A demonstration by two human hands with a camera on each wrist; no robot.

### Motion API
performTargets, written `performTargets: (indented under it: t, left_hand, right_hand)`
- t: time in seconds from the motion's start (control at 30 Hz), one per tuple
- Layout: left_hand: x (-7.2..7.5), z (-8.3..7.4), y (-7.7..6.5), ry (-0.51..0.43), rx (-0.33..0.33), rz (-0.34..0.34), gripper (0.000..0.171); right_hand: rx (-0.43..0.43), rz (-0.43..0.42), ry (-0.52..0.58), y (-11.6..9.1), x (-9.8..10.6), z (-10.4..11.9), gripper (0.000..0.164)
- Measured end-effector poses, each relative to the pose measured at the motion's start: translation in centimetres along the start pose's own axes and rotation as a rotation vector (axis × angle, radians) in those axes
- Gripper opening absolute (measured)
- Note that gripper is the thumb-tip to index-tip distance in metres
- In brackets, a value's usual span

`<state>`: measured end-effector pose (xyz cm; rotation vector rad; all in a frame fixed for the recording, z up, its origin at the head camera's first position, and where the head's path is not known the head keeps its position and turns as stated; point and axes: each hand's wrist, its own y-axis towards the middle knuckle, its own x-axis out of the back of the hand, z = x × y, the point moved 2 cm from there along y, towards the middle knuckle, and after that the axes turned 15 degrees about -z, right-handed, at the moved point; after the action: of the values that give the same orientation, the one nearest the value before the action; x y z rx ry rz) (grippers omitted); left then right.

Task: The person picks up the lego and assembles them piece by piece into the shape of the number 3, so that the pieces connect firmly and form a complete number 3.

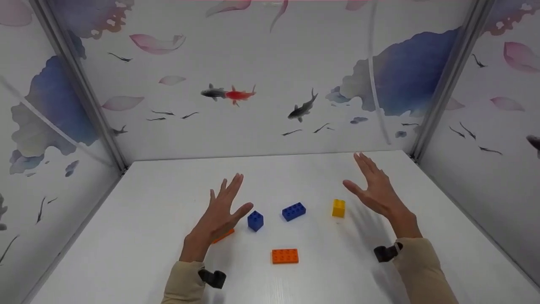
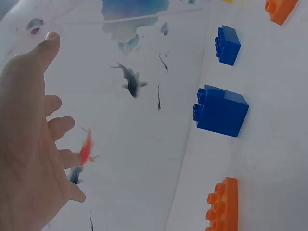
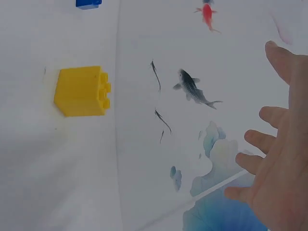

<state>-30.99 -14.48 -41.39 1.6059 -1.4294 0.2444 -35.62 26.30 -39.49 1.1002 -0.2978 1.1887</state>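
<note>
My left hand (image 1: 221, 213) is raised above the white table, fingers spread and holding nothing. Partly behind its wrist lies an orange brick (image 1: 223, 236), and just right of the thumb stands a short blue brick (image 1: 255, 221). A longer blue brick (image 1: 294, 211) lies mid-table. Closer to me is an orange brick (image 1: 285, 256) with its studs up. On the right, my right hand (image 1: 379, 192) hovers with straight fingers and nothing in it. Left of and below that hand stands a yellow brick (image 1: 338, 208), its side and studs showing in the right wrist view.
The white table (image 1: 168, 190) is enclosed by a back wall (image 1: 253, 131) and side walls printed with fish, petals and blue leaves. Grey metal posts (image 1: 80, 84) stand at the back corners. Each wrist wears a small black camera (image 1: 212, 278) over a beige sleeve.
</note>
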Motion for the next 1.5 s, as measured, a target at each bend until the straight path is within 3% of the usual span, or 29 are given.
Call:
performTargets:
  t: [0.23,0.37,0.67,0.77,0.9,1.0,1.07,1.2,1.37,1.5]
  left_hand:
    - [-1.3,0.0,-0.8,-0.040,0.091,-0.003,0.080]
    - [-1.7,-0.2,-0.8,-0.052,0.110,-0.005,0.077]
    - [-2.2,0.0,-1.1,-0.130,0.167,-0.011,0.070]
    - [-2.5,-0.5,-1.3,-0.161,0.133,-0.035,0.065]
    - [-3.4,-1.9,-1.4,-0.194,0.026,-0.035,0.061]
    - [-3.9,-2.9,-1.5,-0.230,-0.022,0.003,0.059]
    - [-4.3,-3.2,-1.5,-0.257,-0.018,0.036,0.057]
    - [-4.8,-3.4,-1.7,-0.294,0.029,0.128,0.055]
    - [-5.5,-3.0,-2.0,-0.277,0.115,0.246,0.048]
    - [-6.0,-2.8,-2.0,-0.269,0.142,0.321,0.042]
  right_hand:
    - [-0.137,0.000,0.126,-1.2,-1.9,-1.3,0.087]
    - [-0.213,0.026,0.169,-1.8,-3.0,-2.2,0.088]
    - [-0.304,0.081,0.315,-2.5,-4.9,-3.6,0.082]
    - [-0.328,0.101,0.344,-2.6,-5.6,-4.0,0.082]
    - [-0.368,0.091,0.369,-2.6,-6.2,-4.6,0.080]
    - [-0.420,0.083,0.417,-2.6,-6.6,-5.0,0.077]
    - [-0.458,0.086,0.452,-2.6,-6.8,-5.2,0.076]
    - [-0.530,0.110,0.518,-2.7,-7.3,-5.5,0.076]
    - [-0.594,0.126,0.553,-2.8,-7.8,-5.7,0.072]
    - [-0.638,0.122,0.559,-2.9,-7.7,-5.7,0.070]
